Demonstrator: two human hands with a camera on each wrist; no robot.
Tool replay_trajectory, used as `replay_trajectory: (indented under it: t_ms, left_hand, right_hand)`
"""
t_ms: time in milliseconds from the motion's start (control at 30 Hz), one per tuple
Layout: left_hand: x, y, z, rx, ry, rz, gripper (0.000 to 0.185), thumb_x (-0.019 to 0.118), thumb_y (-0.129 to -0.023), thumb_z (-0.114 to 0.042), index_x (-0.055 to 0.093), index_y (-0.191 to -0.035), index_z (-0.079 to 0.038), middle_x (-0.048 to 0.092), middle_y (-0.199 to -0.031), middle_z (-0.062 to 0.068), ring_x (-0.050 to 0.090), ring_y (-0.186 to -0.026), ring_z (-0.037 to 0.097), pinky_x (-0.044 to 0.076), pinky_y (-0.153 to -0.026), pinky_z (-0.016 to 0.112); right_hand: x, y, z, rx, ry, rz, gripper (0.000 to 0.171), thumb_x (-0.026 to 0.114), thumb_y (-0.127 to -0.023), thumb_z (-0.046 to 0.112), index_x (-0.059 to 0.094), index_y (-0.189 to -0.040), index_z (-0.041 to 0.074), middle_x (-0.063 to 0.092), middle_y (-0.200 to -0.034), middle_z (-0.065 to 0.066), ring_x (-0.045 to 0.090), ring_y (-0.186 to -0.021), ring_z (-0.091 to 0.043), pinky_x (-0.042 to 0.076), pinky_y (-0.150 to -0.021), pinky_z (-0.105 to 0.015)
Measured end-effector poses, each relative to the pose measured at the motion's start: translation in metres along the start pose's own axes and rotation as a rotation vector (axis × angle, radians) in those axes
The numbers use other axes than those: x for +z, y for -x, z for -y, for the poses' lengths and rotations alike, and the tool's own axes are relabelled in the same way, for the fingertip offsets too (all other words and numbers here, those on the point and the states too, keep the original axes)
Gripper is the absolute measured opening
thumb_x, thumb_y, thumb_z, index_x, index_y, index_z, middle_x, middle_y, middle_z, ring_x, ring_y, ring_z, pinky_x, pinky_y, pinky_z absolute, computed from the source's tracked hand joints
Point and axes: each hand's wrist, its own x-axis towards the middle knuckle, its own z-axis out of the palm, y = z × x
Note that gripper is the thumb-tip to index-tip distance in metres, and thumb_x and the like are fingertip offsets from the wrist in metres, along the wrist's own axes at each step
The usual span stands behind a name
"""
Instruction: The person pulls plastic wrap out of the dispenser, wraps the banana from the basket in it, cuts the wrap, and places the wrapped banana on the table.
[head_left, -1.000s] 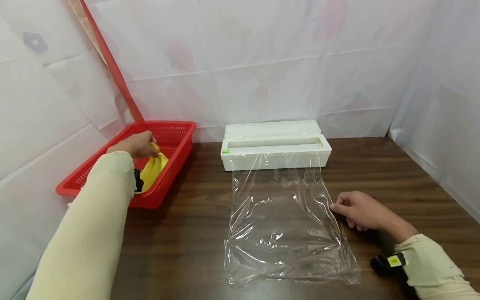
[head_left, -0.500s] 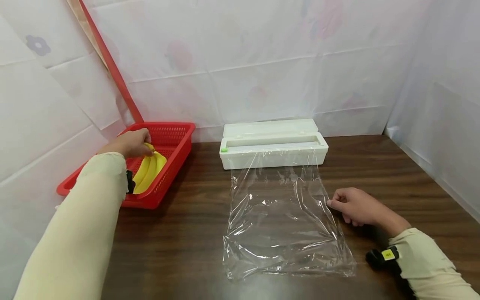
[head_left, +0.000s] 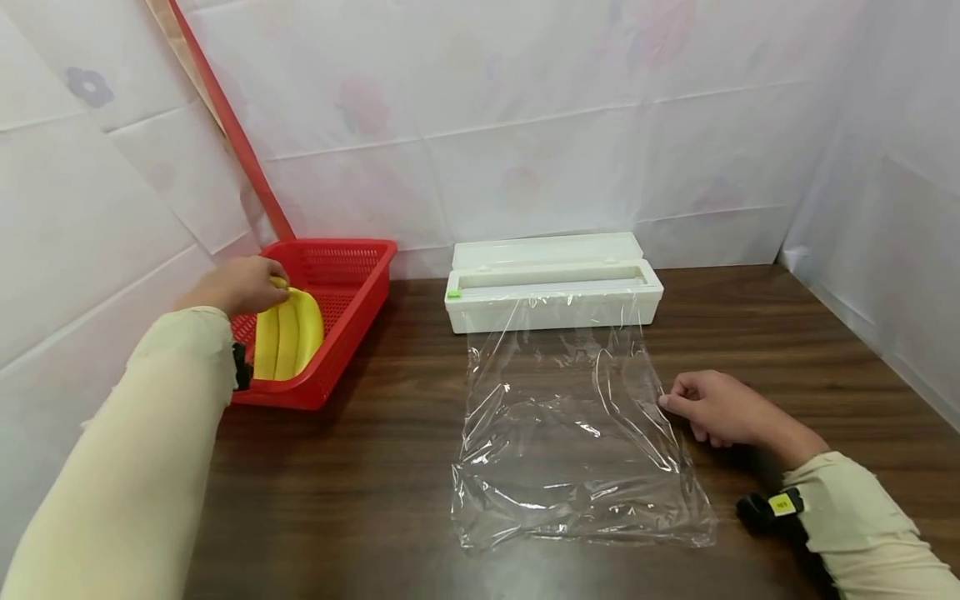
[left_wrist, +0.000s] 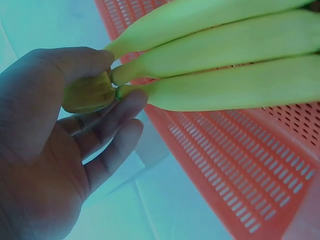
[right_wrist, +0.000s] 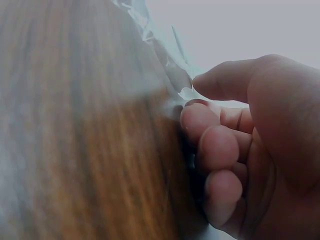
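Observation:
My left hand [head_left: 238, 286] is over the red basket and holds a bunch of yellow bananas [head_left: 288, 335] by its stem. In the left wrist view the thumb and fingers close round the brown stem end [left_wrist: 89, 94], and the bananas [left_wrist: 220, 50] stretch to the right over the basket wall. My right hand [head_left: 723, 408] is at the right edge of a clear sheet of plastic wrap [head_left: 562, 467]. Seen from the right wrist, its thumb and index finger pinch the edge of the wrap [right_wrist: 186, 93], with the other fingers curled below.
The red perforated basket [head_left: 341, 358] stands at the left on a dark wooden table [head_left: 337, 500]. At the back, a white wrap dispenser [head_left: 555, 312] has its lid up, and the sheet runs from it towards me. White patterned sheeting [head_left: 480, 125] lines the back and sides.
My left hand has moved left, and the bunch of bananas has turned and shifted left with it, showing more of its length. My right hand stays at the edge of the wrap.

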Motion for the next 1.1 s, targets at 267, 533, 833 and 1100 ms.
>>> replay_trajectory:
  t_ms: [267,533,833,1100]
  left_hand:
    - [0.000,0.008,0.009,-0.039,0.018,-0.031,0.037,0.065,-0.091,-0.019,0.059,-0.115,0.009,0.064,-0.098,0.023,0.058,-0.086,0.037,0.052,-0.072,0.054]
    - [-0.005,0.017,0.022,-0.074,0.009,-0.151,0.030,0.058,-0.093,-0.021,0.059,-0.105,0.006,0.063,-0.085,0.018,0.057,-0.074,0.034,0.048,-0.063,0.051]
    - [-0.007,0.028,0.022,-0.162,0.026,-0.358,0.043,0.053,-0.096,-0.031,0.058,-0.116,0.007,0.063,-0.090,0.024,0.055,-0.074,0.036,0.043,-0.056,0.047]
    - [-0.003,0.035,0.026,-0.227,0.110,-0.404,0.049,0.052,-0.095,-0.037,0.060,-0.117,0.007,0.064,-0.098,0.026,0.055,-0.083,0.040,0.042,-0.062,0.049]
  right_hand:
    - [0.000,-0.001,-0.001,0.005,-0.002,0.003,0.032,0.061,-0.099,0.041,0.057,-0.085,0.012,0.055,-0.058,-0.004,0.052,-0.044,-0.018,0.047,-0.044,-0.037]
    - [0.003,-0.002,0.000,-0.001,-0.008,0.006,0.032,0.061,-0.099,0.041,0.058,-0.086,0.012,0.055,-0.058,-0.005,0.051,-0.043,-0.018,0.047,-0.044,-0.037]
    - [0.003,-0.004,0.003,-0.009,-0.006,0.005,0.031,0.061,-0.100,0.039,0.058,-0.086,0.012,0.055,-0.058,-0.005,0.052,-0.044,-0.018,0.048,-0.044,-0.037]
    - [0.004,-0.005,0.004,-0.014,0.012,0.000,0.031,0.062,-0.099,0.039,0.058,-0.084,0.012,0.055,-0.057,-0.004,0.051,-0.044,-0.017,0.047,-0.044,-0.037]
